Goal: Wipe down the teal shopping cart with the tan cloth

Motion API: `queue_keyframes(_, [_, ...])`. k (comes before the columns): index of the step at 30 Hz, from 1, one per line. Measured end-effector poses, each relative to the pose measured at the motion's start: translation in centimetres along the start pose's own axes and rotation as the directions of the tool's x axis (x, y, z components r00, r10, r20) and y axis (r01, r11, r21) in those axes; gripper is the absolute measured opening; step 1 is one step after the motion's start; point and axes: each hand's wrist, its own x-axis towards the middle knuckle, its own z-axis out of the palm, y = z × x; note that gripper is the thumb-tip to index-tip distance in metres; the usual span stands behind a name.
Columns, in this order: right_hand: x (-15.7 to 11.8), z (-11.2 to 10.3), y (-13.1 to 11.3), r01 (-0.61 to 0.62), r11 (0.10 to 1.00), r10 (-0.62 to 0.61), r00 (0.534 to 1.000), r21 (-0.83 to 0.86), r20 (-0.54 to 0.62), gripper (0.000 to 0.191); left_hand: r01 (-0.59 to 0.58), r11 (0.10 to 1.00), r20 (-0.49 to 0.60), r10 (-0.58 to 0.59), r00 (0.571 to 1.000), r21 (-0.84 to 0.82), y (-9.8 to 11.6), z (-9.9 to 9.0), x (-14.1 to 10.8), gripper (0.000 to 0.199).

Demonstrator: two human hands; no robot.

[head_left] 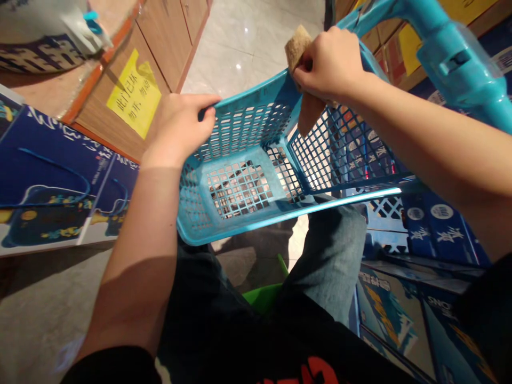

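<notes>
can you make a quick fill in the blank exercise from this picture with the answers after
1. The hand holding the folded tan cloth at the light-blue rectangular plastic mesh basket is the person's ____ one.
2. The handwritten paper notice stuck on the brown wooden cabinet is ____ in colour.
3. The smooth curved object showing between the person's denim-clad legs is ____ in colour.

Missing words: right; yellow; green

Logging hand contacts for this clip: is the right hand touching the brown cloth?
Touching. The head view shows the right hand closed around the brown cloth, its ends showing beyond the fist.
</notes>
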Motion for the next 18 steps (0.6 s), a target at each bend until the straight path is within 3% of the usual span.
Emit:
queue_keyframes(3, [-1.0, 0.3, -1.1, 0.044, 0.999, -0.043, 0.997, -0.017, 0.06, 0.051, 0.009, 1.0, -0.002, -0.009, 1.0, 0.006, 0.0, 0.0, 0.0, 0.049])
queue_keyframes(7, [-2.6, 0.5, -4.3, 0.272, 0.958, -0.284, 0.944, 0.092, 0.169, 0.048, -0.007, 1.0, 0.002, 0.007, 1.0, -0.009, 0.4, -0.2, -0.2, 0.048])
queue_keyframes(10, [-2.6, 0.3, -5.3, 0.331, 0.926, -0.361, 0.917, 0.182, 0.169, 0.048, 0.013, 1.0, 0.01, -0.014, 1.0, 0.001, 0.9, -0.5, -0.2, 0.048])
queue_keyframes(12, [-1.8, 0.1, -4.4, 0.282, 0.938, -0.317, 0.934, 0.201, 0.165, 0.052, 0.03, 0.999, 0.017, -0.03, 0.999, 0.018, 1.0, -0.6, -0.2, 0.048])
queue_keyframes(15, [-0.3, 0.1, -1.4, 0.122, 0.984, -0.138, 0.983, 0.129, 0.124, 0.053, 0.012, 1.0, 0.02, -0.012, 1.0, 0.006, 0.7, -0.5, -0.1, 0.048])
queue_keyframes(18, [0.4, 0.5, 0.9, -0.007, 1.0, 0.006, 0.999, 0.029, 0.049, 0.054, -0.01, 1.0, 0.009, 0.01, 1.0, -0.007, 0.4, -0.3, 0.0, 0.048])
